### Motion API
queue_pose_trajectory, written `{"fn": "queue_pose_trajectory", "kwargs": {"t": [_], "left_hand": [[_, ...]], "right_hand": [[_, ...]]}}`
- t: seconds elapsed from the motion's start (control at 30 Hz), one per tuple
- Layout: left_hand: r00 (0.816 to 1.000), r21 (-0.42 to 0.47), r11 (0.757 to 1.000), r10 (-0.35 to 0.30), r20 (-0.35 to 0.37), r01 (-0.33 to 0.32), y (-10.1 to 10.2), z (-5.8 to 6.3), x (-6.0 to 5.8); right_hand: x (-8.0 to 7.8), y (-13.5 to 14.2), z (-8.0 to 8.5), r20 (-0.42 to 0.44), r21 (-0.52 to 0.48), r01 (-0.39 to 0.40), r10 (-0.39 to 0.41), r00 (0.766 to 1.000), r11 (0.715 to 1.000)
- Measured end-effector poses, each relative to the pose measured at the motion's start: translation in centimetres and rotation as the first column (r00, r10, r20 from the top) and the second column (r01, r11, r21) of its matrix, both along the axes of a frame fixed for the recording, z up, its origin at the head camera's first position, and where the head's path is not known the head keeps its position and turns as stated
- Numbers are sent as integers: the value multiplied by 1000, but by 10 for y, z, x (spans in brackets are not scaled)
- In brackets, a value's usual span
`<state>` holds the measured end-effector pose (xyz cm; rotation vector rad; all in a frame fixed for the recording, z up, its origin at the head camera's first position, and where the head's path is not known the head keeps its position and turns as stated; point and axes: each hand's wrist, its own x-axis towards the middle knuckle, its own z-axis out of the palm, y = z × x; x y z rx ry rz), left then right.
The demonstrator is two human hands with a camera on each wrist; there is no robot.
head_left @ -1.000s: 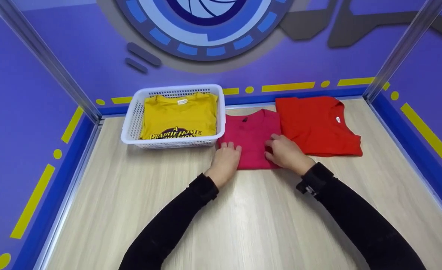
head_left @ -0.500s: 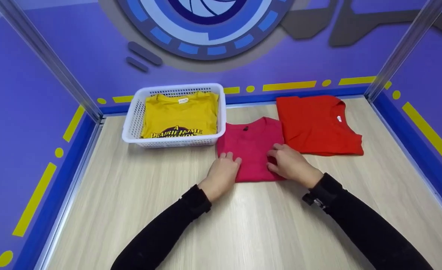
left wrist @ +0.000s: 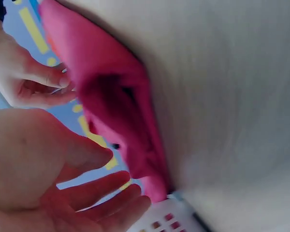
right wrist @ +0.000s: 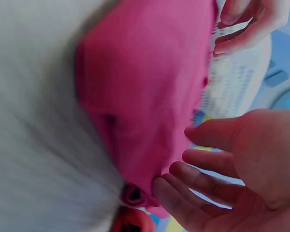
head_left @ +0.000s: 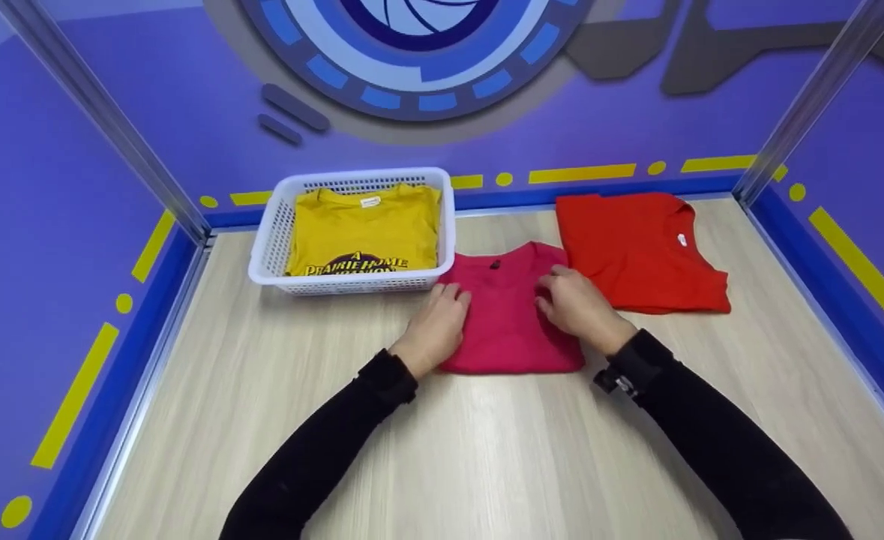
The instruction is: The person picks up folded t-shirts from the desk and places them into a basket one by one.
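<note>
From here only the yellow T-shirt (head_left: pixel 367 232) looks put away, folded in the white basket (head_left: pixel 352 282), while the red T-shirt (head_left: pixel 636 259) and pink T-shirt (head_left: pixel 513 322) lie folded on the table (head_left: pixel 531 457), left hand (head_left: pixel 436 321) and right hand (head_left: pixel 578 304) flanking the pink, fingers loosely extended, gripping nothing.

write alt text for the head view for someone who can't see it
A person's left hand and right hand are at opposite sides of a folded pink shirt on a wood-grain table. To the left is a white basket holding a yellow shirt; to the right lies a red shirt.
</note>
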<state>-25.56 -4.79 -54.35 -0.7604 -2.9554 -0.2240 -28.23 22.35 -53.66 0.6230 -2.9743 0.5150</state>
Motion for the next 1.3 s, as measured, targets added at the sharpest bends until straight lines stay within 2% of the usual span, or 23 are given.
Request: {"fn": "queue_pose_trajectory", "kwargs": {"t": [0.1,0.27,0.4,0.53,0.8,0.97,1.13,1.2,1.3], "left_hand": [[1000,-28,999,16,19,-15,1,-5,-6],[1000,-80,997,16,18,-14,-1,0,-5],[1000,-103,995,1,12,0,-4,4,1],[999,-88,996,-14,38,17,-8,5,10],[998,-91,994,-49,48,53,-15,8,23],[996,-15,997,-78,52,79,-26,8,24],[990,73,995,-81,115,73,-35,8,21],[988,95,994,-71,138,58,-37,8,18],[987,136,991,-26,156,4,-38,8,13]], "right_hand": [[-7,-2,-5,16,55,-33,32,999,998],[-6,-2,-4,10,88,-80,79,997,993],[0,-1,-2,1,110,-96,97,995,989],[8,-1,-2,13,131,-99,98,995,986],[25,-1,-2,16,93,-130,129,992,987],[34,-3,-4,21,80,-126,125,992,989],[38,-4,-6,26,65,-135,133,991,989],[36,-2,-5,62,10,-126,125,990,992],[28,4,1,98,-89,-68,77,992,994]]}}
